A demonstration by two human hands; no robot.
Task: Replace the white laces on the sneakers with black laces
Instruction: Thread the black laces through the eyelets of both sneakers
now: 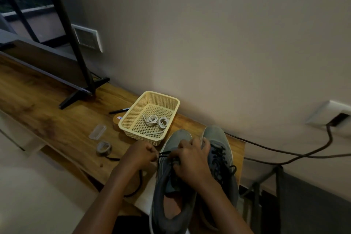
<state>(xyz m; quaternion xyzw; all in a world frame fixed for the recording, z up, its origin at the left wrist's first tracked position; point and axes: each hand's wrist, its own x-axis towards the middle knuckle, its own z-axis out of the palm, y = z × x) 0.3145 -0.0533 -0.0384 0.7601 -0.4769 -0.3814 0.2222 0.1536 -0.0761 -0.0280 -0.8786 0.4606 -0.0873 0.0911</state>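
The left hand (141, 155) is pinching the black lace (163, 155) in curled fingers and drawing it taut from the left shoe (161, 186). That shoe is sitting at the near end of the worktop (57, 119), touching the right shoe (226, 159), which is already wearing black. The right hand (190, 161) is gripping the left shoe over its tongue, fingers curled round the upper.

A hard pull from here risks dragging the far end out of its eyelet or leaving the two ends uneven. The slack tail, looping beside the left wrist, could snag.

The lace is looking thin, round and limp; it is probably passing through a lower eyelet, which the right hand is hiding. The white laces (155, 120) are lying coiled in the basket (131, 114).
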